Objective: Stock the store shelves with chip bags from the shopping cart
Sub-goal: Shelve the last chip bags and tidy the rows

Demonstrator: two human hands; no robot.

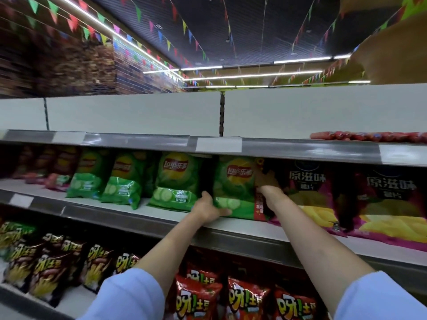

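Left hand: the left hand (pixel 209 207) holds the lower left corner of a green chip bag (pixel 235 188), with the fingers curled under its bottom edge and the thumb up along its left side
Right hand: the right hand (pixel 268 182) is at the right edge of the same bag, and the fingers seem to go behind it; how exactly they lie I cannot tell, because the bag and the shadow hide them
Green chip bag: it stands nearly upright on the middle shelf (pixel 254 226), between the two hands, with its bottom close to the front edge of the shelf
Left of the hands: more green bags (pixel 175 181) of the same kind stand in a row on the same shelf, the nearest one just beside the left hand; further left the bags are darker and blurred
Right of the hands: big dark and pink bags (pixel 309 195) with yellow chips on the front lie leaning back, the nearest one just beside the right hand
Above the hands: the top shelf (pixel 300 147) has white price labels on its rail, and some red packets (pixel 369 136) lie on it far to the right
Below the hands: the lower shelf carries red bags (pixel 198 294) under the arms and dark brown bags (pixel 48 269) to the left
Sleeves: both arms come out from light blue sleeves (pixel 129 294)
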